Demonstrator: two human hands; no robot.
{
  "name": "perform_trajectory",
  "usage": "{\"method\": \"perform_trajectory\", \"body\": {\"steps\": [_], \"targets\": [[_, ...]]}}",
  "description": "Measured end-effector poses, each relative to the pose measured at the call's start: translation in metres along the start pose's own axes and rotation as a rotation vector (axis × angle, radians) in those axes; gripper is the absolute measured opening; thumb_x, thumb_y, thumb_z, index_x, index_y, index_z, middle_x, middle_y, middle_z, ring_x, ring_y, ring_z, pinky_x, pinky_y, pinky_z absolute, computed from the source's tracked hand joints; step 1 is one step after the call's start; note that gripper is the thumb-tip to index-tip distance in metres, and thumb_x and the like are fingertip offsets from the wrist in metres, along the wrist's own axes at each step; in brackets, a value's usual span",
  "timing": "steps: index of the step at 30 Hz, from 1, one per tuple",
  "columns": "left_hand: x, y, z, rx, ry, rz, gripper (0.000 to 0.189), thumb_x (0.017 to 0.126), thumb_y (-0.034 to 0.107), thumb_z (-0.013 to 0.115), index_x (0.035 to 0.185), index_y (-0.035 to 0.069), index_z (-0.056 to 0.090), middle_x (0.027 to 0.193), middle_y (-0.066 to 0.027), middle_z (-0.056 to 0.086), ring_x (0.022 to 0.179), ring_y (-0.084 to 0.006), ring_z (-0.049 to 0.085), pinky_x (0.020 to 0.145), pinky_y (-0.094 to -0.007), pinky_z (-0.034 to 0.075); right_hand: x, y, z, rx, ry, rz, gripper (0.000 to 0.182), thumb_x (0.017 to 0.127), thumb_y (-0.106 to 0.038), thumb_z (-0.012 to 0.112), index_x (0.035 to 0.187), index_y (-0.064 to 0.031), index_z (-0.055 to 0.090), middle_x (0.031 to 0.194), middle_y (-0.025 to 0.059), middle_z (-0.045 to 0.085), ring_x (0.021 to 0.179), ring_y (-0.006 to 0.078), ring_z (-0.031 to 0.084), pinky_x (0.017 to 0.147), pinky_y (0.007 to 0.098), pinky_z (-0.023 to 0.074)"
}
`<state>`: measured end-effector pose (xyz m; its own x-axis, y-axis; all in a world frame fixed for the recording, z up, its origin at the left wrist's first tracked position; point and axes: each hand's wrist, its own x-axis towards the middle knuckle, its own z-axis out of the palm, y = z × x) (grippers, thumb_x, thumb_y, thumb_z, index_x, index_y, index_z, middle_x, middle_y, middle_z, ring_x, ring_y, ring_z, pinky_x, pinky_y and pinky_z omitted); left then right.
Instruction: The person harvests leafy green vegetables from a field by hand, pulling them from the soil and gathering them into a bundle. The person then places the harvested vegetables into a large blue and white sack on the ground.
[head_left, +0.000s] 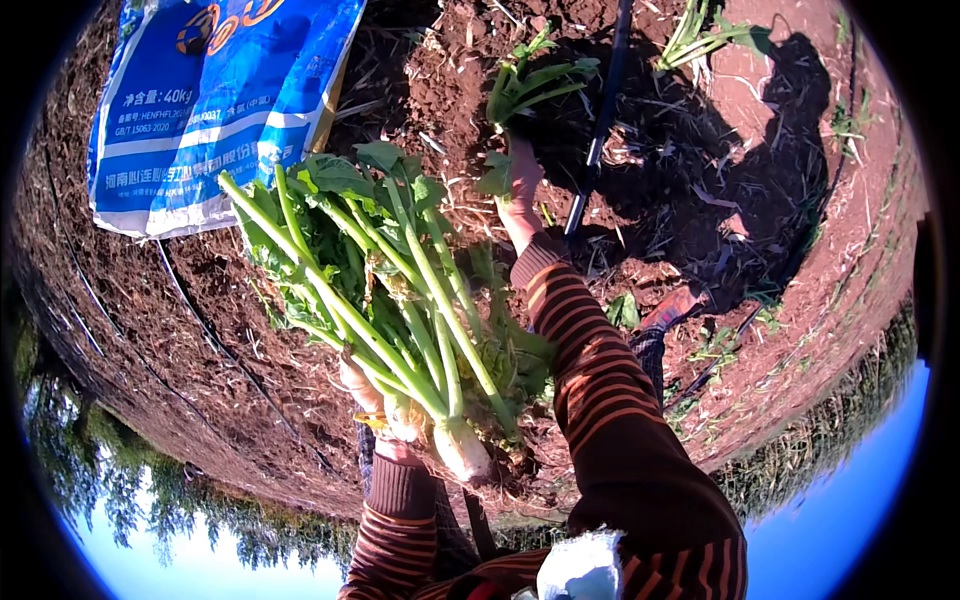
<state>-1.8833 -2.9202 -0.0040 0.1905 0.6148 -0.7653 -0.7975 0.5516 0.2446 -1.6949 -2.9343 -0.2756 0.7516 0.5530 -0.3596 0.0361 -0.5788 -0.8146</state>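
Observation:
My left hand (361, 386) grips a bunch of white radishes (457, 448) low down, by their pale roots. Long green stalks and broad leaves (360, 225) fan up and away from it, and the fingers are partly hidden behind them. My right hand (523, 184) reaches farther out, closed at the base of another leafy radish plant (525, 86) whose stalks point away from me. Its fingertips are in shadow, and the root of that plant is hidden.
A blue and white woven sack (202, 127) bearing writing lies at the upper left. A black irrigation hose (600, 127) runs over the reddish soil right of my right hand; thinner hoses (217, 341) cross the left. Another leafy plant (697, 45) is at the top right.

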Motion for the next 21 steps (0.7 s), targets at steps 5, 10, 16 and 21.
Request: {"method": "perform_trajectory", "body": {"steps": [5,10,16,21], "targets": [[0.002,0.005,-0.001,0.014,-0.007,0.011,0.043,0.079,0.024,0.060,0.114,0.002,0.050,0.103,-0.0151,0.060,0.086,-0.0271,0.061,0.075,-0.0391,0.053,-0.017,-0.006,-0.091,-0.494,0.254,-0.282,0.041,0.065,0.001,0.063,0.104,-0.0057,0.054,0.100,0.0131,0.058,0.086,0.0306,0.057,0.074,0.0347,0.0476],[0.005,0.001,-0.002,0.011,-0.033,-0.009,0.042,0.080,0.025,0.060,0.114,0.002,0.050,0.103,-0.0150,0.060,0.086,-0.0268,0.062,0.074,-0.0388,0.054,0.007,0.024,-0.189,-0.816,0.121,-0.124,0.076,0.061,-0.023,0.076,0.126,-0.0108,0.039,0.118,0.0212,0.045,0.107,0.0390,0.045,0.088,0.0414,0.0399],[0.009,-0.007,0.000,0.011,-0.068,-0.025,0.042,0.081,0.025,0.059,0.114,0.002,0.050,0.103,-0.0150,0.060,0.085,-0.0266,0.062,0.073,-0.0385,0.054,0.036,0.027,-0.181,-1.087,-0.075,0.118,0.083,0.060,-0.039,0.073,0.129,-0.0138,0.034,0.126,0.0212,0.036,0.108,0.0387,0.043,0.086,0.0432,0.0417],[0.012,-0.013,0.005,0.014,-0.082,-0.037,0.042,0.081,0.026,0.059,0.114,0.002,0.050,0.102,-0.0150,0.060,0.085,-0.0264,0.062,0.072,-0.0383,0.055,0.042,0.050,-0.194,-0.937,-0.061,0.027,0.062,0.057,-0.021,0.074,0.113,-0.0099,0.049,0.101,0.0170,0.054,0.086,0.0366,0.055,0.073,0.0397,0.0476]]}}
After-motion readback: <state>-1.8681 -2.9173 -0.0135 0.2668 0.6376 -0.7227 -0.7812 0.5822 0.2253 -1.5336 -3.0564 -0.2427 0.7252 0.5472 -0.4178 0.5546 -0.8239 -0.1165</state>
